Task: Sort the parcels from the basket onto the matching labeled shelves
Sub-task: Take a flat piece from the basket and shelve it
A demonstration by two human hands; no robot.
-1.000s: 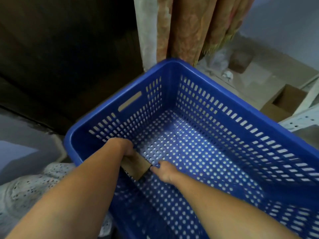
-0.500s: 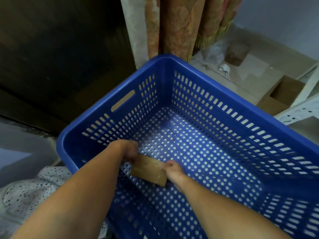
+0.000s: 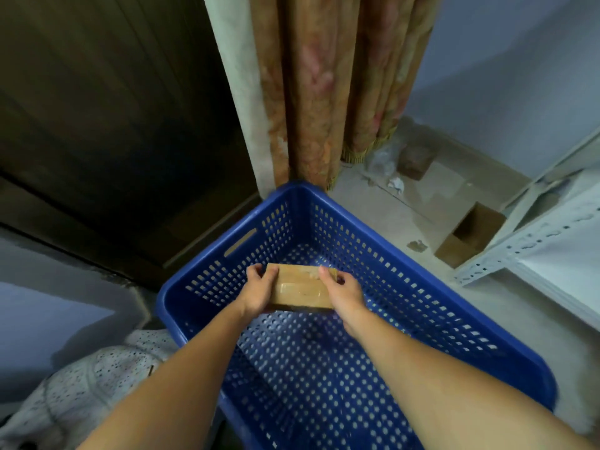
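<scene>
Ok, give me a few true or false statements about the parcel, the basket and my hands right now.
1. Both hands hold the parcel. True: left hand and right hand grip its ends.
2. The basket is red. False: it is blue.
3. More parcels lie on the basket floor. False: none show there.
4. An open cardboard box sits on the floor beside the white shelf. True.
5. The parcel rests on the shelf. False: it is held over the basket.

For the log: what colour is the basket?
Blue, with perforated walls; clearest in the head view.
</scene>
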